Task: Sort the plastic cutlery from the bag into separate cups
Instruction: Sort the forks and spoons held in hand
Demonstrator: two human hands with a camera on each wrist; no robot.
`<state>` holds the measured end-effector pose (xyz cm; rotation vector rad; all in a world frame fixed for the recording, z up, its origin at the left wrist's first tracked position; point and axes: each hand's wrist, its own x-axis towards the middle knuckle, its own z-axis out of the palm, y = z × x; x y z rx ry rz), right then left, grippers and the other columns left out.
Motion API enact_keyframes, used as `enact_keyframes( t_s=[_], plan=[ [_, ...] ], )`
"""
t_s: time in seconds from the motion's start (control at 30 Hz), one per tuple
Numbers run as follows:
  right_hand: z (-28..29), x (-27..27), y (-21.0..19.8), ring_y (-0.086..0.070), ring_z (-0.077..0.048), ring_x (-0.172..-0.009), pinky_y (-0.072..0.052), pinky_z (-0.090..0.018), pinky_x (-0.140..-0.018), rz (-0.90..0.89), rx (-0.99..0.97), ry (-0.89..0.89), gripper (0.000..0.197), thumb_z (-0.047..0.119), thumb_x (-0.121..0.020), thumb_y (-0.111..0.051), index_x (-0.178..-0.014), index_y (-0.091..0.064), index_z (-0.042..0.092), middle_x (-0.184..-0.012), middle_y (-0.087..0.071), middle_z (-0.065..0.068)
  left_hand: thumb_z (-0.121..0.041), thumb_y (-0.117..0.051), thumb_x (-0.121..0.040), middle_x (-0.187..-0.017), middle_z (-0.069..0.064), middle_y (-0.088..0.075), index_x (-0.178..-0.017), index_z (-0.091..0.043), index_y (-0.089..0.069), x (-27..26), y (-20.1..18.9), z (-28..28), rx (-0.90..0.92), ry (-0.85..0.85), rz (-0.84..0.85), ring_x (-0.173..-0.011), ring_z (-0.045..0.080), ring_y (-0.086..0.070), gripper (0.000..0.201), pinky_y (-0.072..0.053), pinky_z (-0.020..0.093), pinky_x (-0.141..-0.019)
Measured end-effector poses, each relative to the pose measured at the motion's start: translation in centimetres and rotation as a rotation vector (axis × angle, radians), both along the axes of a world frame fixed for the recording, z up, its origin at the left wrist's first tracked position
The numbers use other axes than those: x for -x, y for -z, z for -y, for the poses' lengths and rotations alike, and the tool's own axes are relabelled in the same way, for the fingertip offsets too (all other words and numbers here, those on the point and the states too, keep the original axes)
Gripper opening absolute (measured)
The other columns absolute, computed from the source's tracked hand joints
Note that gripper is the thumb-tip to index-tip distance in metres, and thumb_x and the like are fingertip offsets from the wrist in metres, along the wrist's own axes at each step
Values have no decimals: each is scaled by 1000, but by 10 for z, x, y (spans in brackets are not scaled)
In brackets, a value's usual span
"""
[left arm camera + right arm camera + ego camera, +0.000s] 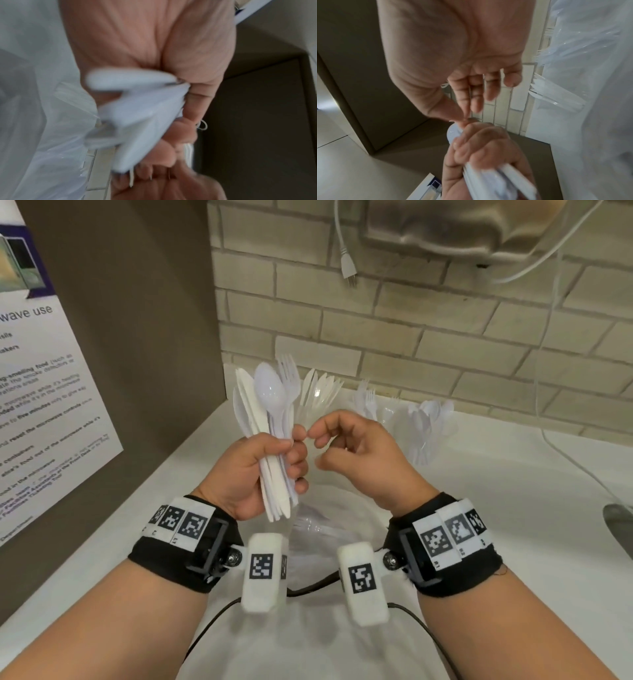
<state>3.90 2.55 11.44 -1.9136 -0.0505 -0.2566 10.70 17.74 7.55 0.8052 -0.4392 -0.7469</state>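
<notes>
My left hand grips a bundle of white plastic cutlery upright: knives, a spoon and a fork fan out above the fist. In the left wrist view the bundle's handles stick out blurred below the palm. My right hand hovers just right of the left fingertips, loosely curled and holding nothing; its fingers show bare. Three clear cups stand at the back: one with knives, one with forks, one with spoons. The clear plastic bag lies on the counter under my hands.
A brown side panel with a printed notice closes off the left. A brick wall runs behind the cups, with a dangling plug above. A white cable crosses the white counter at right, near a metal object.
</notes>
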Motion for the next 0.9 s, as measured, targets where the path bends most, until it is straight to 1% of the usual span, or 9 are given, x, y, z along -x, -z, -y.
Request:
enact_keyframes(
  t_s=[0.1, 0.2, 0.37, 0.47, 0.53, 0.67, 0.73, 0.8, 0.9],
  plan=[
    [-1, -5, 1, -49, -12, -69, -43, -21, -65, 46, -119, 121, 18, 1, -83, -62, -90, -61, 17, -79, -54, 1, -21, -76, -56, -62, 3, -54, -89, -10, -68, 0, 2, -2, 32, 109, 37, -50, 14, -49, 36, -46, 26, -52],
    [-4, -7, 2, -52, 3, -57, -41, -12, -60, 28, -102, 139, 9, 14, -90, -63, -99, -67, 14, -78, -59, 4, -21, -75, -54, -64, 6, -59, -92, -7, -70, 4, 2, 0, -11, 104, 79, -50, 15, -50, 40, -45, 27, -52],
    [-6, -5, 2, -62, 1, -60, -43, -9, -53, -7, -129, 99, 9, 19, -89, -65, -90, -67, 10, -78, -65, -3, -9, -55, -68, -71, 16, -65, -101, 2, -63, 8, 4, 0, -169, 23, 76, -55, 23, -60, 35, -54, 36, -55],
    [-7, -5, 5, -62, -10, -68, -48, -18, -59, -46, -119, 87, 6, 14, -92, -61, -90, -64, 9, -84, -63, -8, -7, -47, -73, -80, 22, -70, -103, 5, -60, 13, 5, 2, -181, 21, 62, -65, 32, -69, 34, -59, 50, -66],
    [-8, -3, 5, -59, -14, -69, -49, -21, -57, -85, -136, 51, 7, 11, -93, -59, -95, -64, 7, -86, -61, -9, -6, -47, -74, -86, 25, -70, -102, 3, -61, 15, 6, 2, -183, 25, 72, -71, 37, -70, 33, -58, 54, -70],
    [-9, -1, 3, -61, -7, -58, -49, -17, -51, -112, -145, 56, 10, 5, -94, -54, -89, -62, 1, -78, -63, -8, -3, -47, -78, -91, 25, -71, -103, -1, -63, 18, 9, 4, -206, 21, 104, -75, 39, -71, 30, -59, 50, -69],
    [-10, -5, 6, -66, -15, -64, -59, -30, -62, -111, -142, 99, 13, 5, -94, -51, -86, -60, 1, -79, -67, -13, 2, -44, -88, -84, 21, -72, -100, -2, -62, 20, 8, 7, -242, -29, 138, -70, 36, -71, 23, -60, 48, -67],
    [-11, -10, 12, -69, -31, -77, -60, -47, -74, -88, -71, 175, 14, 9, -93, -50, -86, -60, 1, -86, -69, -20, 3, -41, -93, -73, 15, -72, -97, -4, -61, 20, 10, 9, -274, -93, 143, -64, 30, -70, 22, -59, 42, -62],
    [-16, -13, 17, -68, -34, -80, -58, -51, -75, -72, -18, 234, 14, 14, -93, -49, -87, -60, 7, -89, -69, -20, -6, -53, -87, -74, 10, -69, -95, -9, -64, 18, 12, 11, -257, -132, 128, -56, 24, -61, 14, -53, 33, -52]
  ],
)
